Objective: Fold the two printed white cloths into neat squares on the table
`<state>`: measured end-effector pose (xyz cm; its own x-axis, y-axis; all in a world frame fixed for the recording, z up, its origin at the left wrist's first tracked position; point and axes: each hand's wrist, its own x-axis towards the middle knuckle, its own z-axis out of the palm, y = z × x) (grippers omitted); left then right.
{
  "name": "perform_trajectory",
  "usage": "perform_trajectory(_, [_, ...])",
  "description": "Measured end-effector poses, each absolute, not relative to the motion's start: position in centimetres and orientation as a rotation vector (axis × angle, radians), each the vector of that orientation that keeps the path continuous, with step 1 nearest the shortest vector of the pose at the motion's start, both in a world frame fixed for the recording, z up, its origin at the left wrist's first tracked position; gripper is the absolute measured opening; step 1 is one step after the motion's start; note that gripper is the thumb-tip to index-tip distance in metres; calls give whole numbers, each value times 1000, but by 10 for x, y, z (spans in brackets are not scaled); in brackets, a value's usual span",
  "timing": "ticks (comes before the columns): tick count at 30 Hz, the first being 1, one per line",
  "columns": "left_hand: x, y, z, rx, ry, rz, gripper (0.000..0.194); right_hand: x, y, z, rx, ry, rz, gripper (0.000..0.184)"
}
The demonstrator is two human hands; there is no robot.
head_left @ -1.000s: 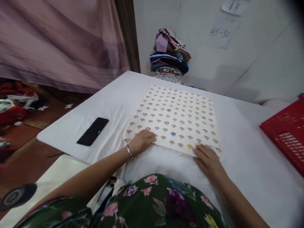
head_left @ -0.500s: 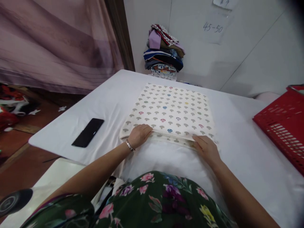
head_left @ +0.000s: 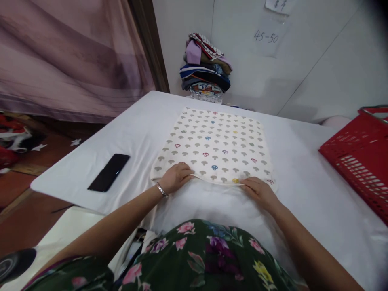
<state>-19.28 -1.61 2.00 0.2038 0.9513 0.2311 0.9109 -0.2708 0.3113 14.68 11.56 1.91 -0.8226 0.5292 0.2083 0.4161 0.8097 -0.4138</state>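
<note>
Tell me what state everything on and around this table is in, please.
Mushroom-print cloth: spread flat, near edge held.
Left hand: pinching that edge.
Right hand: pinching it farther right.
Black phone: lying flat, unlit.
Red basket: upright, contents not visible.
Fabric pile: folded, stacked.
Pink curtain: hanging.

Black phone (head_left: 108, 172), red basket (head_left: 357, 157), stacked clothes (head_left: 206, 66)
</note>
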Motion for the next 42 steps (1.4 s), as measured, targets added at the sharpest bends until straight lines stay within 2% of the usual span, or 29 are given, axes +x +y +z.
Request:
perform_trajectory(3, [-192,-9,26,2319,1873,564,32,143,117,23,-736,-2577,488,25])
perform_trajectory(7, [-192,-9,25,2398,2045,640,28,140,116,20,-728,-2461,174,22])
perform_trajectory(9, [-192,-12,22,2472,2020,560,25,140,115,15,-663,-2543,81,21])
perform_trajectory(12, [-191,-18,17,2508,1945,417,24,142,112,9,-587,-2679,87,24])
perform_trajectory(16, [-189,-23,14,2519,1994,394,23,144,108,9,-552,-2708,134,27])
perform_trajectory(22, [-183,-26,16,2521,2105,313,22,148,103,7,-509,-2721,99,21])
perform_trajectory(32, [-189,-16,19,2455,2073,453,27,143,110,11,-629,-2686,35,21])
perform_trajectory(36, [-188,-13,19,2524,1950,406,20,140,118,12,-552,-2783,77,21])
perform_trajectory(42, [-192,1,28,2550,2197,497,17,135,134,21,-721,-2515,-128,24])
